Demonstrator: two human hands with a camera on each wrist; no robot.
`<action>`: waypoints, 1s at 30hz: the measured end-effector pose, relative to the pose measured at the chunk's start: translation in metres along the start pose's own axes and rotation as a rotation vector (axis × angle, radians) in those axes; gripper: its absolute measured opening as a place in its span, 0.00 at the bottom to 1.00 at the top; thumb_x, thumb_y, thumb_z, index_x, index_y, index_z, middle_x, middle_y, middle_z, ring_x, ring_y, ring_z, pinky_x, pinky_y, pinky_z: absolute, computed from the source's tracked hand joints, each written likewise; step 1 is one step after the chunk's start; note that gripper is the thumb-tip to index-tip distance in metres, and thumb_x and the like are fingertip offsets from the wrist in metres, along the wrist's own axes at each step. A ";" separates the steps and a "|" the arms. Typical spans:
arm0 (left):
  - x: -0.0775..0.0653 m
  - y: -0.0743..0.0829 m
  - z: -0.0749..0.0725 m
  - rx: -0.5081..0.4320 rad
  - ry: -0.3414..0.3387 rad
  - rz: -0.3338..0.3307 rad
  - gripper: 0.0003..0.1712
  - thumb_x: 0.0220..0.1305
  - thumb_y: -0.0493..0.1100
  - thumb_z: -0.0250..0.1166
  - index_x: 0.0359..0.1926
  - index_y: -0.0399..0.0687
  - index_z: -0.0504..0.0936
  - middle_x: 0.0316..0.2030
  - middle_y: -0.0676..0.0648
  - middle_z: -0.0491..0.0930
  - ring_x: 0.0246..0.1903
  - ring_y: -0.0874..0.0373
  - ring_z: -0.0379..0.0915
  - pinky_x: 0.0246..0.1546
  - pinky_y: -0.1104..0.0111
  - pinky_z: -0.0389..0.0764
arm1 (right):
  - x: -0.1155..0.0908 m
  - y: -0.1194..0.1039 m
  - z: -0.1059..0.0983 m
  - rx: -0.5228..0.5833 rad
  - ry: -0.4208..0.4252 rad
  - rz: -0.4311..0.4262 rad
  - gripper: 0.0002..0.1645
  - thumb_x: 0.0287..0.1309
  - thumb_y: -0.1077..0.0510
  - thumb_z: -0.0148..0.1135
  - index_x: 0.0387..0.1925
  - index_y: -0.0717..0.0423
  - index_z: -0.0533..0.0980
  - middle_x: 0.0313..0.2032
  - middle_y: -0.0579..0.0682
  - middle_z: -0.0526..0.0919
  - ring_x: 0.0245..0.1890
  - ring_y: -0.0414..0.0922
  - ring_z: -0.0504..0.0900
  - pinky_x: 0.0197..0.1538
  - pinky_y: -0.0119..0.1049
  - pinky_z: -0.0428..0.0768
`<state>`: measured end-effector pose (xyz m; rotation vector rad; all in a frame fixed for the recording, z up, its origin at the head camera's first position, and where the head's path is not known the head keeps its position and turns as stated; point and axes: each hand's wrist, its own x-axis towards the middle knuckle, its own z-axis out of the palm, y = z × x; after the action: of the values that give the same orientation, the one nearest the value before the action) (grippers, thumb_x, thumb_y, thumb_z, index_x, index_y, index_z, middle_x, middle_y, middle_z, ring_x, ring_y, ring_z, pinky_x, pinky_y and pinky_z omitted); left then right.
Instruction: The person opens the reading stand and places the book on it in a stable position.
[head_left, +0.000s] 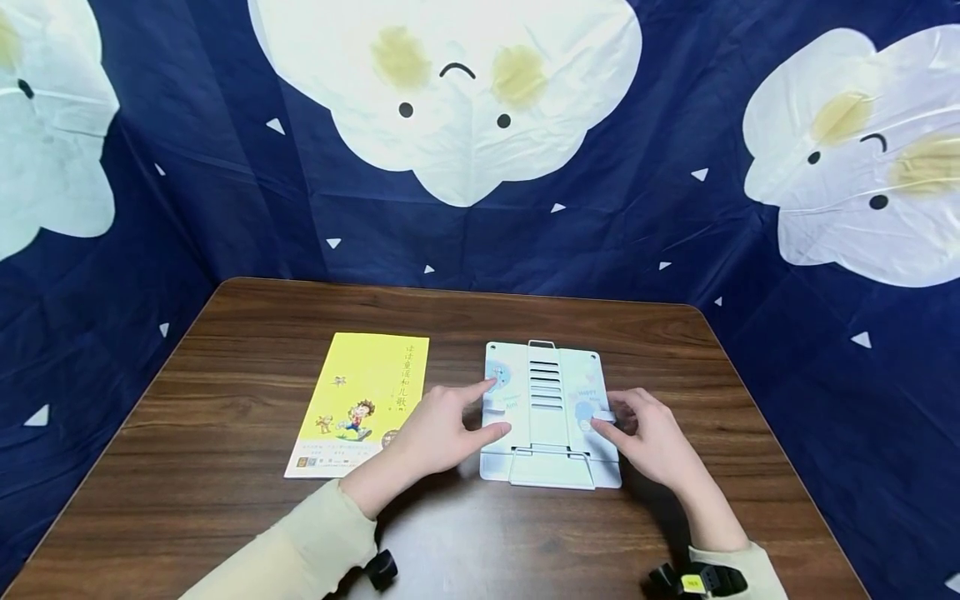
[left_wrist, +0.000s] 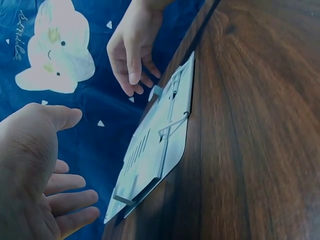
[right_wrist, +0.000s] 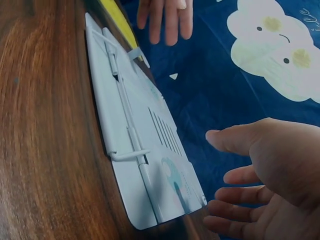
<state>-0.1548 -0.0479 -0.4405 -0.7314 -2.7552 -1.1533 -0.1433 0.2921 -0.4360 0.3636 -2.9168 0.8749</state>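
1. Left hand [head_left: 444,429]: open, fingers loosely extended over the left part of the stand; nothing gripped.
2. Right hand [head_left: 652,433]: open, thumb apart from the fingers, at the stand's right edge; nothing gripped, contact unconfirmed.
3. White, rectangular, slotted book stand [head_left: 546,429], metal-looking, printed in pale blue: lies flat on the tabletop between the hands.
4. Risk, judged: lifting by one side only could tilt or skid the stand; the white wire bracket [head_left: 552,487] at its near edge could swing and pinch a finger.
5. Risk, judged: a thumb pressing the small pale right-hand clip [head_left: 602,416] off-centre could bend it.
6. Thin yellow paperback book [head_left: 360,375] with a cartoon child: lies left of the stand, near the left forearm; a sweeping sleeve could shift it.
7. Surface: dark brown wood-grain tabletop [head_left: 225,400], glossy near the front.
8. Room: navy fabric backdrop [head_left: 187,125], creased, printed with white clouds and triangles.
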 end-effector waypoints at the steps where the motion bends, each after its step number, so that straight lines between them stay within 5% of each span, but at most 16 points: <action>1: 0.000 0.001 0.000 -0.020 -0.004 -0.002 0.41 0.65 0.64 0.74 0.69 0.43 0.81 0.60 0.42 0.84 0.58 0.55 0.82 0.57 0.57 0.83 | 0.000 -0.001 -0.001 0.013 -0.006 0.018 0.30 0.66 0.49 0.75 0.59 0.67 0.81 0.48 0.58 0.84 0.42 0.50 0.84 0.46 0.50 0.85; 6: 0.000 0.003 0.004 -0.091 -0.015 -0.020 0.33 0.66 0.61 0.74 0.61 0.41 0.87 0.54 0.43 0.87 0.57 0.56 0.83 0.57 0.56 0.83 | -0.001 -0.005 -0.003 0.076 -0.038 0.090 0.27 0.66 0.51 0.75 0.56 0.69 0.82 0.41 0.53 0.87 0.39 0.46 0.84 0.42 0.44 0.85; 14: 0.000 0.005 0.011 -0.256 -0.098 -0.087 0.23 0.66 0.51 0.76 0.51 0.36 0.90 0.43 0.45 0.91 0.41 0.60 0.88 0.45 0.65 0.87 | -0.001 -0.009 -0.002 0.154 -0.096 0.155 0.14 0.67 0.57 0.73 0.45 0.65 0.87 0.33 0.49 0.87 0.30 0.45 0.79 0.29 0.35 0.79; 30: 0.002 0.000 0.030 -0.297 -0.229 -0.154 0.14 0.64 0.47 0.76 0.43 0.40 0.92 0.35 0.55 0.90 0.36 0.66 0.84 0.38 0.67 0.85 | -0.007 -0.007 0.008 0.269 -0.238 0.212 0.07 0.66 0.61 0.73 0.34 0.62 0.88 0.24 0.50 0.84 0.25 0.46 0.82 0.29 0.39 0.84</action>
<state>-0.1531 -0.0264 -0.4620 -0.7285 -2.9019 -1.6322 -0.1347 0.2833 -0.4394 0.1865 -3.0985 1.3501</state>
